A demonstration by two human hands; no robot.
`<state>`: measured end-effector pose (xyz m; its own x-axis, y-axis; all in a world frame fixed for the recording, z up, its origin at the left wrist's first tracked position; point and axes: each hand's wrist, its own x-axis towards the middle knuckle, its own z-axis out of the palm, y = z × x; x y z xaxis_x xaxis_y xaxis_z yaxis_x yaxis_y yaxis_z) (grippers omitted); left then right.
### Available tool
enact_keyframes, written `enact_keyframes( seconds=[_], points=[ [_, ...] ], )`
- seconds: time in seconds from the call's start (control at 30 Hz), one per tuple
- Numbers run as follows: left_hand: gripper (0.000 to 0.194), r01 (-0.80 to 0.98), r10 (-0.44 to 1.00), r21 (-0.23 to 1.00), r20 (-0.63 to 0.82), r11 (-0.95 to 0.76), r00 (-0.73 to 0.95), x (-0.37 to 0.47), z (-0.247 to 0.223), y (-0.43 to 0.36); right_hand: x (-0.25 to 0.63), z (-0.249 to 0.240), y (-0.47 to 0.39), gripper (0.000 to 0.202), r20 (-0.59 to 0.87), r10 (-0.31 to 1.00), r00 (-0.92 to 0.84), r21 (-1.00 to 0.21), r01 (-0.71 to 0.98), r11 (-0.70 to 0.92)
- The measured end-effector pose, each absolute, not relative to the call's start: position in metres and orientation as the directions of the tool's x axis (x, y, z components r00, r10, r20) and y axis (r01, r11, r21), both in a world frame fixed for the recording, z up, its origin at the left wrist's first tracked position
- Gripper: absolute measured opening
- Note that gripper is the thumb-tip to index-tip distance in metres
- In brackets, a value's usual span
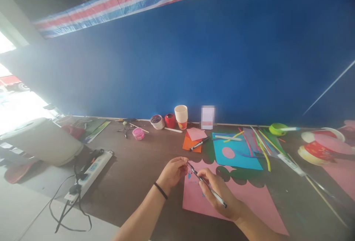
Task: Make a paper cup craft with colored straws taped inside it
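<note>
My right hand (220, 193) is closed around a black and clear pen (206, 183), which slants up to the left. The pen's far end meets the fingertips of my left hand (175, 172), pinched together; whatever they hold there is too small to make out. A black band (161, 190) circles my left wrist. Beneath both hands lies a pink paper sheet (249, 200) with a scalloped upper edge and small blue marks near the left side. Dark green paper (246, 177) shows along the scalloped edge.
Beyond the hands are blue paper (249, 162) with a pink circle (228, 152), orange paper (192, 146), a marker (197, 144), colourful pipe cleaners (264, 152) and stacked paper cups (181, 117). To the left are a power strip (91, 174) with cords and a large white cylinder (44, 141).
</note>
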<state>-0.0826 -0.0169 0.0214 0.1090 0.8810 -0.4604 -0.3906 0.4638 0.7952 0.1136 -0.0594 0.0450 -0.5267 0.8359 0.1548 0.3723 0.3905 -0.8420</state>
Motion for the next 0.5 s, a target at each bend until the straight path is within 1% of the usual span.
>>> enact_keyframes(
  seconds=[0.1, 0.2, 0.4, 0.5],
  points=[
    [0.017, -0.410, 0.884, 0.786, -0.445, 0.463, 0.145, -0.0828, 0.0187, -0.0159, 0.1142, 0.0436, -0.0598, 0.010, 0.144, 0.839, -0.524, -0.863, 0.348, 0.366],
    [0.018, -0.414, 0.882, 0.780, -0.435, 0.469, 0.179, -0.0812, 0.0175, -0.0157, 0.1125, 0.0416, -0.0587, 0.011, 0.113, 0.858, -0.501, -0.900, 0.315, 0.303],
    [0.017, -0.409, 0.879, 0.778, -0.422, 0.478, 0.224, -0.0743, 0.0143, -0.0181, 0.1084, 0.0377, -0.0534, 0.020, 0.084, 0.881, -0.465, -0.977, 0.138, 0.166],
    [0.016, -0.420, 0.874, 0.767, -0.430, 0.485, 0.224, -0.0746, 0.0111, -0.0174, 0.1077, 0.0395, -0.0509, 0.024, 0.058, 0.873, -0.484, -0.989, 0.094, 0.118]
  ],
)
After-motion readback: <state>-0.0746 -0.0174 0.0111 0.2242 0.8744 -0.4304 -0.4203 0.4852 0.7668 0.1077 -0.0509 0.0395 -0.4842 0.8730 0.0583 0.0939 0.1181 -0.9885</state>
